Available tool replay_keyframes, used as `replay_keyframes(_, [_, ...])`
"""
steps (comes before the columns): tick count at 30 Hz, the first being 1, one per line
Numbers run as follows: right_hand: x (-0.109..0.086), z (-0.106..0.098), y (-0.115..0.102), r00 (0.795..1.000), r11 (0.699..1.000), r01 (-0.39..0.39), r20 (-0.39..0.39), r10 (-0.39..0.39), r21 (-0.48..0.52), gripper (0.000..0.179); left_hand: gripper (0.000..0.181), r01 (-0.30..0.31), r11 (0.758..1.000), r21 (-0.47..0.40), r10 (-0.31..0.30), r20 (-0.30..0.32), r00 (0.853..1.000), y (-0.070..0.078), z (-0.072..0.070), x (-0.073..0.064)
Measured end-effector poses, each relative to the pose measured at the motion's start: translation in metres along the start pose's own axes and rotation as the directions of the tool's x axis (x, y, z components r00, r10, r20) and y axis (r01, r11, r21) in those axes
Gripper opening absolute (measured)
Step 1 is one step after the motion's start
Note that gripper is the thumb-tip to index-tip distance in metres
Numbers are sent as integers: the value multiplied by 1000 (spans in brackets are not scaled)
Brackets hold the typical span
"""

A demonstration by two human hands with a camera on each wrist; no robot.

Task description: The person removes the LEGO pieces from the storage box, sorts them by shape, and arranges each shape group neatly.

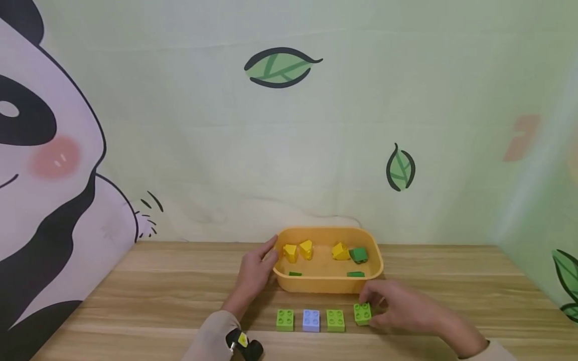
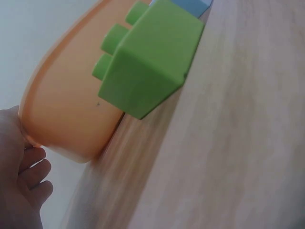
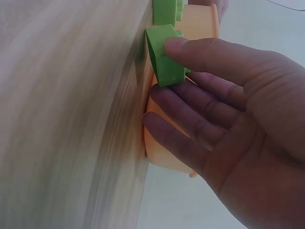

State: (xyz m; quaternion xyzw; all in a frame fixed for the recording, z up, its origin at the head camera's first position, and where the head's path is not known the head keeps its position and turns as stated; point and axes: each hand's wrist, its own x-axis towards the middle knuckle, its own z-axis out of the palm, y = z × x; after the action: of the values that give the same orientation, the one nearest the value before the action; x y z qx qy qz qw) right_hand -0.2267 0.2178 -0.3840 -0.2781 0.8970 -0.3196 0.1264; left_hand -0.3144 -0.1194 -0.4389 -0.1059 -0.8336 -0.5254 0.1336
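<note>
At the end of a row of toy building blocks, my right hand [image 1: 399, 306] pinches a light green block [image 1: 362, 314] between thumb and fingers. The right wrist view shows that block [image 3: 165, 59] slightly tilted, with the thumb on its side. My left hand [image 1: 253, 271] grips the left end of an orange plastic bin [image 1: 329, 286] by its rim. Beside the held block, a light green block [image 1: 335, 321], a light blue block [image 1: 311, 321] and another light green block [image 1: 285, 320] sit studs up on the table.
Inside the bin lie several yellow blocks [image 1: 340, 251] and a dark green block [image 1: 358, 255], with other green pieces [image 1: 355, 274] partly hidden by the front wall. A printed cloth backdrop [image 1: 203, 150] stands behind the wooden table [image 1: 171, 286].
</note>
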Motion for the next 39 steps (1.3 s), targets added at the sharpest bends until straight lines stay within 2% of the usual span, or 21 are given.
replay_keyframes(24, [3,1,2,998,1000,-15,62,14,11,36,47,7,1000,-1,-7,4,1000,-1,1,0])
replay_keyframes(33, [-1,-6,-6,998,996,-53,35,51,66,34,47,3,1000,9,-3,10,1000,1,0,0])
replay_keyframes(39, [1,-12,-16,1000,997,-21,10,20,68,29,46,-6,1000,5,6,4,1000,1,0,0])
